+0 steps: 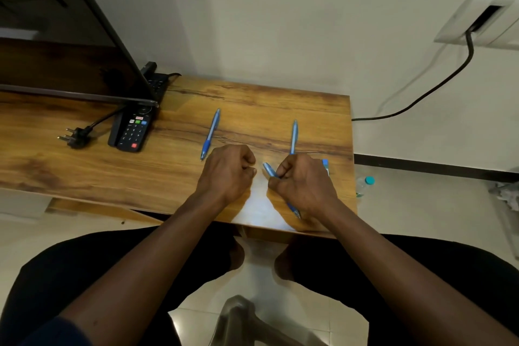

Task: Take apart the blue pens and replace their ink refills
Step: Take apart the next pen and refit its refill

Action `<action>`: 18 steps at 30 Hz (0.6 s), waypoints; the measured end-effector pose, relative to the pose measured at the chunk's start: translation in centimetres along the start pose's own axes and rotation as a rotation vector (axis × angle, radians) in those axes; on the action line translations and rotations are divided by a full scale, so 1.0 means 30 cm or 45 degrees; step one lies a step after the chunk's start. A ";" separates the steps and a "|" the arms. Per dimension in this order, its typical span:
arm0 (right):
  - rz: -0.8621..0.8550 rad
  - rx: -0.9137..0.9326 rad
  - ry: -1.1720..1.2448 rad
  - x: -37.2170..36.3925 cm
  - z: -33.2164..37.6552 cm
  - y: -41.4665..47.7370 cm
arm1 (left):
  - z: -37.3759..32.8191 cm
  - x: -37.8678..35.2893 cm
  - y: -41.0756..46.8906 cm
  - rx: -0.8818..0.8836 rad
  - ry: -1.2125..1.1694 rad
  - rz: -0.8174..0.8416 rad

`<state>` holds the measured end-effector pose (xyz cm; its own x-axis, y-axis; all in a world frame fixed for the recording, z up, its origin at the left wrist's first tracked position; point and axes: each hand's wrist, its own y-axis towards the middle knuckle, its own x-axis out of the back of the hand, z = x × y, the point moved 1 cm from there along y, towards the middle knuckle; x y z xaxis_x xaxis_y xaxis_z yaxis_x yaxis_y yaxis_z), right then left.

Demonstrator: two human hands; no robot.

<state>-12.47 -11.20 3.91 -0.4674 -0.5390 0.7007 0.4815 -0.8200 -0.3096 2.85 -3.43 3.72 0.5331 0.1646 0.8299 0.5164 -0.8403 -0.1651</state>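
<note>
Remote [134, 130], plug [75, 136], bottle [365, 184], wooden table [84, 166]

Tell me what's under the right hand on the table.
The right hand is closed around a blue pen, whose ends stick out on either side. A small blue-topped item peeks out beyond the knuckles; the hand covers the rest, so I can't identify it.

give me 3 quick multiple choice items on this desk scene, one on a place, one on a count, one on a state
1. Where does the remote lie?
A. left of the pens
B. right of the pens
C. on the floor

2. How many blue pens show on the table, counting any held?
A. one
B. three
C. five

3. What is the right hand doing?
A. lying flat and open
B. closed on a pen
C. holding the plug

Answers:
1. A, it rests by the screen's corner.
2. B, two lie loose, one is held.
3. B, the pen's ends poke out of the fist.
</note>
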 end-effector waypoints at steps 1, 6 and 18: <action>0.006 0.008 0.013 0.000 -0.002 0.005 | 0.000 -0.002 0.000 -0.025 0.010 0.006; 0.014 0.030 0.129 0.003 -0.007 0.021 | 0.019 0.013 0.006 -0.068 0.036 -0.005; 0.022 0.066 0.257 0.010 -0.013 0.022 | 0.032 0.031 0.004 0.000 -0.134 -0.006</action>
<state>-12.59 -11.97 3.65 -0.5953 -0.5849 0.5509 0.5258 -0.8020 -0.2834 4.05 -2.89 3.96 0.5982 0.2219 0.7700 0.5192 -0.8393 -0.1615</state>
